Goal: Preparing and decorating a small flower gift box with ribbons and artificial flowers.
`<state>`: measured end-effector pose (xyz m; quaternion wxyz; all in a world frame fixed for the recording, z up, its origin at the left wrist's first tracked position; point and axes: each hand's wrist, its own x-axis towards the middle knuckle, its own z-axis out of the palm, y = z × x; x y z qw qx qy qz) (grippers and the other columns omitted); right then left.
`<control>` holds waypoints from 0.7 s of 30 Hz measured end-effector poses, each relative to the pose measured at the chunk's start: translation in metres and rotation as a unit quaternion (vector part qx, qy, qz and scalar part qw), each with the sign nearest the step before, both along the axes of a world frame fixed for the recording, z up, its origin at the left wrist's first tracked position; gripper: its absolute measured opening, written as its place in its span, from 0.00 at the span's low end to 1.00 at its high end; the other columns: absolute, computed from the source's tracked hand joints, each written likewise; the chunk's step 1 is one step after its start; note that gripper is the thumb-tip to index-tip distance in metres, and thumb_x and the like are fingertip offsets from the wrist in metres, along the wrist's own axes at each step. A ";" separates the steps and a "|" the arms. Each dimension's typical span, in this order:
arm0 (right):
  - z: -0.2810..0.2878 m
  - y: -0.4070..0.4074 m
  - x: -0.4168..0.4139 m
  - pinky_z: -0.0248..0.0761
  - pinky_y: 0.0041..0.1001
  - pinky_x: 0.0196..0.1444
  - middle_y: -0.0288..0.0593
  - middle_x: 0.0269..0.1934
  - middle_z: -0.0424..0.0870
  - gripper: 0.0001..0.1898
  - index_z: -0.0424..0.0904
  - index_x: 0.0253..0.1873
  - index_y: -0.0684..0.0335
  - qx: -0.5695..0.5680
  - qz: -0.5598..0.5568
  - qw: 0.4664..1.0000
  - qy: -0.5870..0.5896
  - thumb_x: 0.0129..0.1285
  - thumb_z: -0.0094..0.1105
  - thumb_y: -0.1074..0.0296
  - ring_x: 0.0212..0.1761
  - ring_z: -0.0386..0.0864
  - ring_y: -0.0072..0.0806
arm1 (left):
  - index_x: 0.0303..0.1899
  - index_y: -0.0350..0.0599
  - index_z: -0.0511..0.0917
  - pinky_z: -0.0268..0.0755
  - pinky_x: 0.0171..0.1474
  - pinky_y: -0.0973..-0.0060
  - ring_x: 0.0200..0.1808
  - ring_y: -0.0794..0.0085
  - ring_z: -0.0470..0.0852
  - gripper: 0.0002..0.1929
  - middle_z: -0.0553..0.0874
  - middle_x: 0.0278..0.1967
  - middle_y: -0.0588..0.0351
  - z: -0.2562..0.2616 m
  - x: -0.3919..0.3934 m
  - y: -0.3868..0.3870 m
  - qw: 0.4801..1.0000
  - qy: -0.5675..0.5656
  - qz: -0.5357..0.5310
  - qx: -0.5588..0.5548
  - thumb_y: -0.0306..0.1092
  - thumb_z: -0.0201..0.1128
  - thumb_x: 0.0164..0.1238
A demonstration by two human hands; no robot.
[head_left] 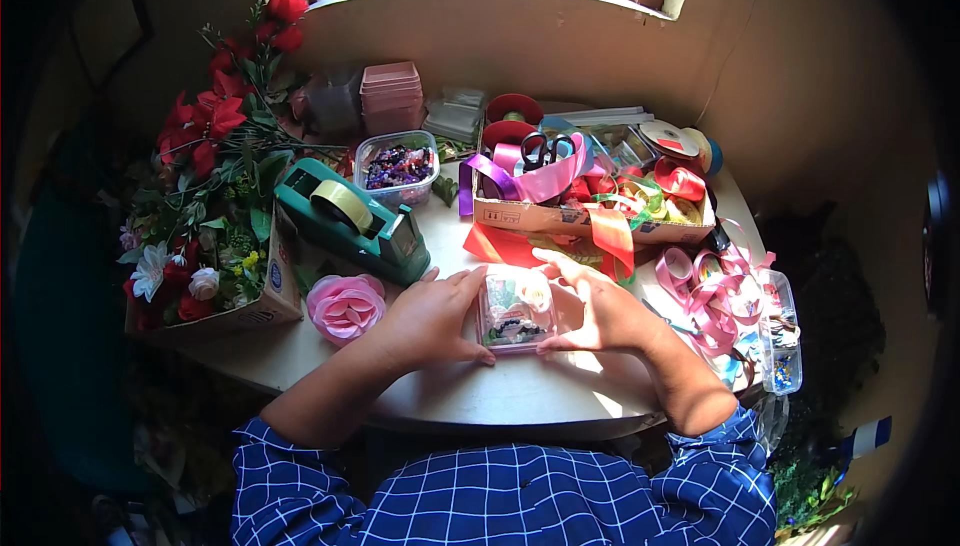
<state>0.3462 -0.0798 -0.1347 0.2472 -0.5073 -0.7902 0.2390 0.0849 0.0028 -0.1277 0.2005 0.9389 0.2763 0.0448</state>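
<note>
A small clear plastic box (517,306) with a pink base rests near the table's front edge. Inside it are a pale artificial flower, bits of greenery and a strand of dark beads; a small label bears writing. My left hand (439,313) grips its left side, thumb at the lower corner. On the opposite side my right hand (604,310) holds it, with the thumb at the front and fingers toward the back corner. Left of my left hand lies a pink artificial rose (346,308). A green tape dispenser (405,250) stands just behind that rose.
A cardboard box of ribbons (517,214) stands behind my hands. A tub of beads (435,171) and stacked pink containers (391,107) sit farther back. Artificial flowers fill a carton (281,291) at left. Pink ribbon (720,321) and a compartment case (782,336) lie right.
</note>
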 end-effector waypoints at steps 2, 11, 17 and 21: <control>0.006 0.003 0.003 0.64 0.38 0.71 0.59 0.70 0.67 0.59 0.53 0.75 0.66 -0.091 -0.007 0.995 0.031 0.43 0.83 0.49 0.69 0.71 0.48 | 0.70 0.33 0.62 0.59 0.73 0.54 0.63 0.44 0.76 0.58 0.76 0.63 0.35 0.001 0.000 0.003 1.000 -0.002 -0.006 -0.008 0.64 0.77 0.41; 0.004 0.000 0.008 0.65 0.37 0.71 0.60 0.69 0.68 0.53 0.60 0.72 0.69 -0.048 -0.004 0.999 0.006 0.45 0.82 0.50 0.69 0.70 0.49 | 0.70 0.35 0.63 0.61 0.72 0.55 0.63 0.40 0.75 0.56 0.75 0.64 0.35 0.003 0.005 0.002 0.999 -0.020 -0.012 -0.039 0.64 0.76 0.44; 0.003 -0.002 0.010 0.64 0.38 0.71 0.57 0.69 0.68 0.51 0.61 0.72 0.67 -0.031 -0.003 0.999 -0.040 0.47 0.81 0.49 0.70 0.69 0.49 | 0.71 0.37 0.62 0.63 0.69 0.55 0.62 0.40 0.76 0.53 0.76 0.63 0.37 0.004 0.007 -0.002 0.998 -0.025 0.004 -0.055 0.60 0.77 0.47; 0.000 -0.003 0.011 0.64 0.38 0.71 0.56 0.69 0.68 0.50 0.63 0.71 0.67 -0.020 -0.006 0.999 -0.043 0.48 0.80 0.49 0.70 0.69 0.49 | 0.70 0.37 0.62 0.63 0.69 0.55 0.62 0.39 0.75 0.53 0.75 0.64 0.36 0.005 0.007 -0.003 0.999 -0.026 0.001 -0.040 0.60 0.76 0.47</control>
